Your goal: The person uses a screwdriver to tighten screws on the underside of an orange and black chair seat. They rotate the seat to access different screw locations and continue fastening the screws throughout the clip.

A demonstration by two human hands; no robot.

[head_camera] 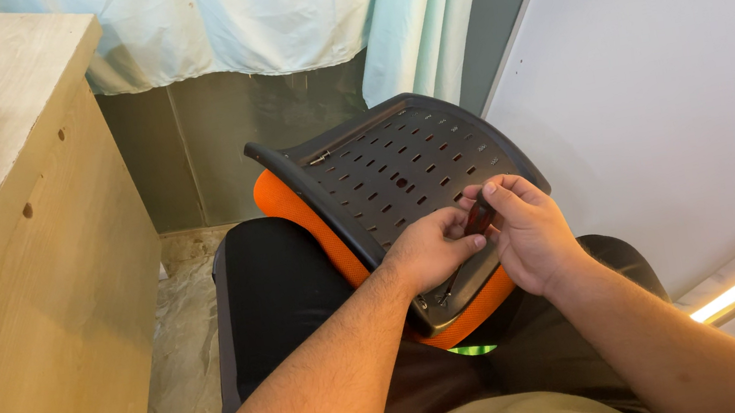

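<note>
A small dark tool with a reddish handle sits between both hands over the lower right part of a black slotted panel. The right hand pinches the tool's handle between thumb and fingertips. The left hand rests on the panel with its fingers curled at the tool's lower end; whether it grasps it I cannot tell. The panel, backed by an orange cushion, leans on a black chair seat. A wooden cabinet stands left, a pale curtain behind.

Wooden cabinet, pale curtain, white panel
</note>
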